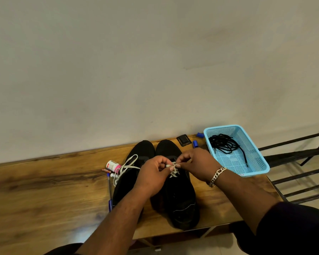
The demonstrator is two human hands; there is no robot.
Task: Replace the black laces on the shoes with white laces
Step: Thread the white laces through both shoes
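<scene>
Head view: two black shoes (175, 192) stand side by side on the wooden tabletop (44, 190), a white lace (126, 167) looped over the left one. Left hand (153, 175) and right hand (195, 162) each pinch, with curled fingers (163, 162), a second white lace end (171, 165) above the right shoe. Black laces (226, 144) lie in the blue basket (258, 159).

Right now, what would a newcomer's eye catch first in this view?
Both hands, left hand and right hand, pinching a white lace over the right black shoe at centre. Next, the blue basket on the right, holding black laces.
</scene>
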